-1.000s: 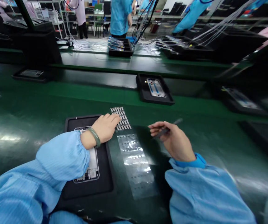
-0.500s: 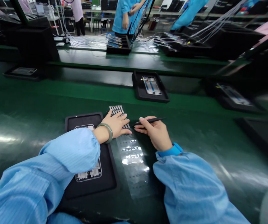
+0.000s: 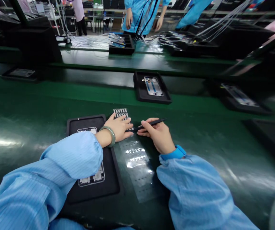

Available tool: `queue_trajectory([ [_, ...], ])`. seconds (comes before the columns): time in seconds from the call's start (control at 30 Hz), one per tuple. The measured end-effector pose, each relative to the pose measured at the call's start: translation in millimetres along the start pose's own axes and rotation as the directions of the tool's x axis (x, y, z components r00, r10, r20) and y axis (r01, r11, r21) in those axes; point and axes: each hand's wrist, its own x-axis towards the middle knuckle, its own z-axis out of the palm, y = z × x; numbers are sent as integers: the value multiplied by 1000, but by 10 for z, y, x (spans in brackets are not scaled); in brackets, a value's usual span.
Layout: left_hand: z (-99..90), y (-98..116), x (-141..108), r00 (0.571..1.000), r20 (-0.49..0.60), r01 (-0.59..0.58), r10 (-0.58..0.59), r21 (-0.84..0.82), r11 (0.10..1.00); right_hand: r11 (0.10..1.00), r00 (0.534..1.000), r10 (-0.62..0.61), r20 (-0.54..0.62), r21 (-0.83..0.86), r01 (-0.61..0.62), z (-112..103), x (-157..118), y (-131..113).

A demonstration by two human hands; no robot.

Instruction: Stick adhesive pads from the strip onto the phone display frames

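My left hand lies flat with fingers spread, pressing on a clear sheet of small die-cut stickers. The sheet's see-through lower part runs toward me. Black tweezers are pinched in my right hand, their tips at the sheet beside my left thumb. Under my left forearm a black tray holds a phone frame, partly hidden by my sleeve.
Ahead, another black tray carries a phone frame. More trays with frames lie far left and right. A person in a blue coat stands beyond the bench, behind cables and a black box.
The tweezers have moved left, so their tips now reach the sticker sheet by my left thumb. The tray ahead has shifted slightly left in view. The person opposite has parted their hands.
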Motion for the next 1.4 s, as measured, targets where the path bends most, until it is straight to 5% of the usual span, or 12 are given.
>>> queue_trajectory([
  [0.5, 27, -22, 4, 1000, -21, 8, -9, -51, 999, 984, 992, 122, 10, 130, -123, 74, 76, -64],
  [0.77, -52, -9, -58, 986, -157, 4, -55, -307, 952, 937, 989, 134, 63, 316, -147, 60, 33, -211],
  [0.87, -190, 34, -215, 943, -283, -42, -174, -622, 782, 919, 995, 35, 90, 389, -68, 189, -83, -295],
  [1.0, -338, 30, -479, 896, -244, -44, -372, -881, 472, 920, 984, -67, 163, 392, -2, 468, -222, -386],
  [1.27, -493, -189, -1003, 797, -157, 39, -583, -950, 310, 943, 914, -331, 235, 115, 312, 1027, -396, -509],
  [1.4, -485, -268, -1219, 777, -94, 61, -622, -973, 223, 855, 820, -476, 317, -52, 516, 1173, -492, -521],
])
